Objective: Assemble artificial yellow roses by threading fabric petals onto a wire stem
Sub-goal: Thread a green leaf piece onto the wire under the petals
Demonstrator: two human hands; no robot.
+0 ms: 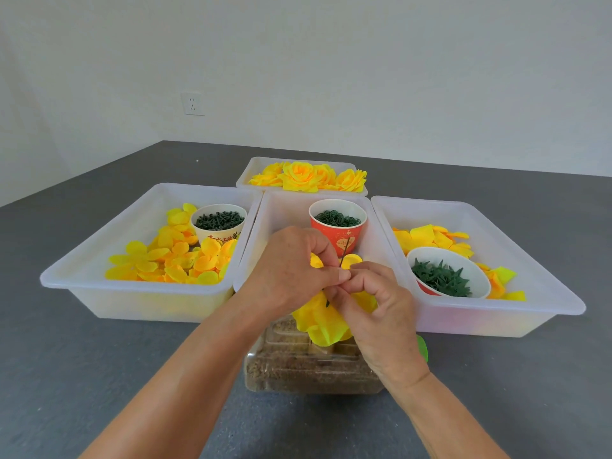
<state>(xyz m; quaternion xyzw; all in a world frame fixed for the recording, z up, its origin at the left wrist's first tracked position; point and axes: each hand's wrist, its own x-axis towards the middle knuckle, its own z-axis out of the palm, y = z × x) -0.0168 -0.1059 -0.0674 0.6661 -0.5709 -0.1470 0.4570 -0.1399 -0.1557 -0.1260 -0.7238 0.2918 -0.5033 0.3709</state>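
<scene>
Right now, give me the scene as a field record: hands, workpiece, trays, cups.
left hand: pinches the wire stem
right hand: fingers curled on the yellow petals
far tray: finished yellow roses
left tray: loose petals, beige cup of dark green parts
middle tray: red cup of green rings
right tray: loose petals, cup of green star-shaped pieces
under hands: clear plastic box

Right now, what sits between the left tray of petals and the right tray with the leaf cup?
In the head view, the middle tray lies between the left tray and right tray. It holds a red cup of green rings.
</scene>
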